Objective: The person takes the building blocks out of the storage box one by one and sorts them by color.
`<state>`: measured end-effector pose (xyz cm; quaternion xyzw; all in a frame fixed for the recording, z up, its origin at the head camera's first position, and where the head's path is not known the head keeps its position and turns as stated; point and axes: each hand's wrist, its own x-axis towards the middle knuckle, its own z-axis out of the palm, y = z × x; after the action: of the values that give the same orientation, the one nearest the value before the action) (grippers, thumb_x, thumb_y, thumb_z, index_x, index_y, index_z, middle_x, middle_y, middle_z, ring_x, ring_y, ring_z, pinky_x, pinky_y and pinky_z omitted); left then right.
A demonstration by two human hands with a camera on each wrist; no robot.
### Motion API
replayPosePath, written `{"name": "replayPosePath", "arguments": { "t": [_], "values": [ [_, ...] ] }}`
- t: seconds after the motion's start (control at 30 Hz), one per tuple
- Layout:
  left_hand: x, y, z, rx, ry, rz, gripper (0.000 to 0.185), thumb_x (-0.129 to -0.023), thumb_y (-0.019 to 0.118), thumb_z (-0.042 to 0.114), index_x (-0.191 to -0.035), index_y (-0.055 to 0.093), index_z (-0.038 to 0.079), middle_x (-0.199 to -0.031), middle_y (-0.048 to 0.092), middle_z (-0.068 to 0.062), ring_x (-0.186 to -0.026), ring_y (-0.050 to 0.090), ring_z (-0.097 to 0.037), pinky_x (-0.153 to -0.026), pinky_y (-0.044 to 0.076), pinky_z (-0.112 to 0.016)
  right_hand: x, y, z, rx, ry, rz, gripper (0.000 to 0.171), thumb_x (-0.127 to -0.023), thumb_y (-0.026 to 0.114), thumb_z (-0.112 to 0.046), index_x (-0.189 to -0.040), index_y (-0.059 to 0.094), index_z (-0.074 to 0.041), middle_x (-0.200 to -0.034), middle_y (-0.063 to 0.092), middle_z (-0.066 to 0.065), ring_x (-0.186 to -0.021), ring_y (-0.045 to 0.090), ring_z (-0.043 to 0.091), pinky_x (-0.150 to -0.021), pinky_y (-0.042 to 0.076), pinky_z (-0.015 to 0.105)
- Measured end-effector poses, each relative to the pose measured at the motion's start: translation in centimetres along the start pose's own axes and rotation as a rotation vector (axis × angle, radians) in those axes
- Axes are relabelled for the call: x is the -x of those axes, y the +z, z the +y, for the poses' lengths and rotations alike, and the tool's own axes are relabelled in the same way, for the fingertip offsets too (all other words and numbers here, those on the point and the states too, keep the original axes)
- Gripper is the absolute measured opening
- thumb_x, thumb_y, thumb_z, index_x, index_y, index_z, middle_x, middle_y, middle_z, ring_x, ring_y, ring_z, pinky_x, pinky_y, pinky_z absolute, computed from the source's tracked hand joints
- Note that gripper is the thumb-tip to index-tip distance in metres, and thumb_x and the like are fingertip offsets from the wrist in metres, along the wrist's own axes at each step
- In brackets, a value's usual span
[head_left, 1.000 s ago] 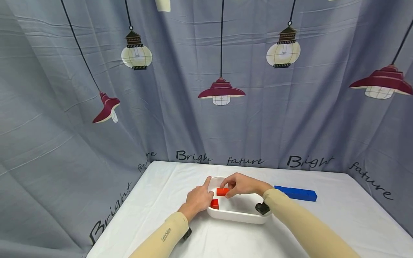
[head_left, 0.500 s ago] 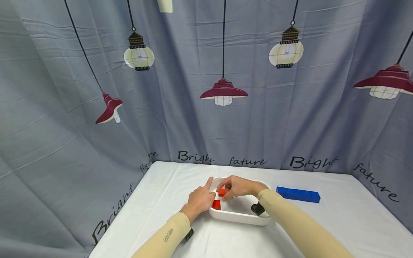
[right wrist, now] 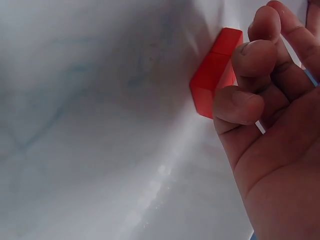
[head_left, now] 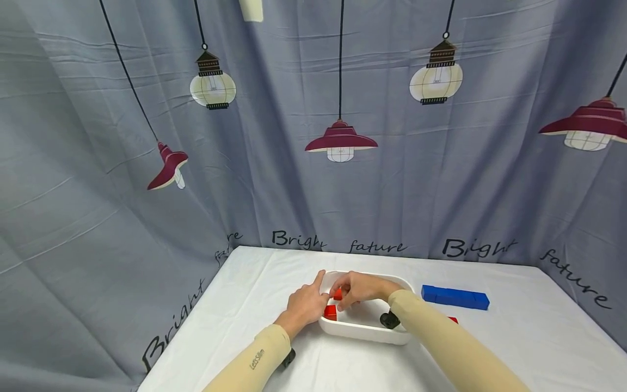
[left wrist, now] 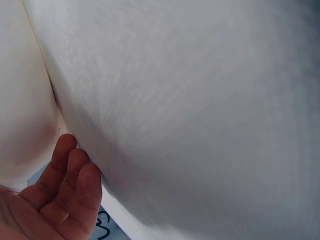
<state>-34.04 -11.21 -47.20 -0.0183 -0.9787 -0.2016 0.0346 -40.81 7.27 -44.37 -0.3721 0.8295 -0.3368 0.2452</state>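
Head view: both hands meet at the white tray. The right hand pinches a red block over the tray's left end; the left hand rests on the tray's left rim, forefinger out. Another red block lies in the tray; a blue bar sits right of it.

Left wrist view: fingers lie relaxed against the tray wall.

Right wrist view: curled fingertips seem to touch the red block, though contact is partly hidden.

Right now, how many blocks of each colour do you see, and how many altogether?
Red blocks: 3 (one at the right hand, one lower in the white tray, one half hidden behind the right sleeve)
Blue bar: 1
Total: 4
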Motion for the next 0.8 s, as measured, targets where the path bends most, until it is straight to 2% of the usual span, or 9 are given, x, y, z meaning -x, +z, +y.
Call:
{"name": "replayPosePath", "arguments": {
  "t": [0.17,0.43,0.8],
  "values": [
    [-0.1,0.1,0.1,-0.004,0.004,0.0,0.064,-0.098,0.053,0.036,-0.157,0.034,0.023,-0.108,0.072,-0.015,-0.085,0.068,-0.029,-0.08,0.053,-0.05,0.1,0.3,0.5,0.004,0.007,0.008,0.036,-0.077,0.084,-0.016,-0.111,0.074,-0.01,-0.068,0.06,-0.004,-0.061,0.051,0.009,-0.055,0.04,0.021],
    [-0.1,0.1,0.0,0.003,-0.014,-0.005,0.065,-0.098,0.052,0.035,-0.158,0.032,0.022,-0.103,0.071,-0.016,-0.081,0.067,-0.03,-0.081,0.053,-0.051,-0.2,0.9,1.2,-0.058,-0.022,0.012,0.034,-0.077,0.084,-0.009,-0.108,0.074,-0.005,-0.068,0.06,-0.002,-0.061,0.051,0.012,-0.054,0.04,0.022],
    [-0.1,0.2,0.0,0.009,-0.01,-0.001,0.065,-0.097,0.05,0.033,-0.158,0.033,0.022,-0.096,0.071,-0.015,-0.08,0.066,-0.03,-0.084,0.053,-0.051,-0.1,1.4,0.9,-0.009,-0.046,-0.009,0.026,-0.078,0.083,-0.009,-0.103,0.074,-0.012,-0.065,0.056,-0.005,-0.059,0.048,0.007,-0.055,0.037,0.02]
  ]
}}
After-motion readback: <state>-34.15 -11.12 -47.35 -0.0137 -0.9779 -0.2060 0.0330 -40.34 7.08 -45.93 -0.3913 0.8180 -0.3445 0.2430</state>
